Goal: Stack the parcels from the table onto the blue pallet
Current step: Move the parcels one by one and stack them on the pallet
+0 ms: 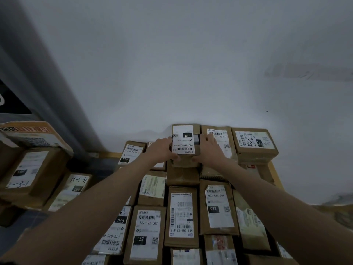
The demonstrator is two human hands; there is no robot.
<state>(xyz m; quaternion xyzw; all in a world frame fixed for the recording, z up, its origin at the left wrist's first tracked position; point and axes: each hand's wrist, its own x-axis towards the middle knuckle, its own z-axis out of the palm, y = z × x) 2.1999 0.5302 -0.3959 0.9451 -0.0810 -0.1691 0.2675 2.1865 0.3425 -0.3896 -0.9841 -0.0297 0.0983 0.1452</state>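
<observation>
The stiff, seemingly light 010 parcel [185,142] is clasped at opposite sides between the left hand [161,150] and right hand [209,150], fingers curled round its edges

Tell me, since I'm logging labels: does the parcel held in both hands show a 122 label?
No, the held parcel, gripped by the left hand and right hand, shows 010.

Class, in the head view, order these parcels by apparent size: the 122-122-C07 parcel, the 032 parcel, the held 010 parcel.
1. 122-122-C07 parcel, nearest the camera, so unsure.
2. 032 parcel.
3. 010 parcel, farthest.
</observation>
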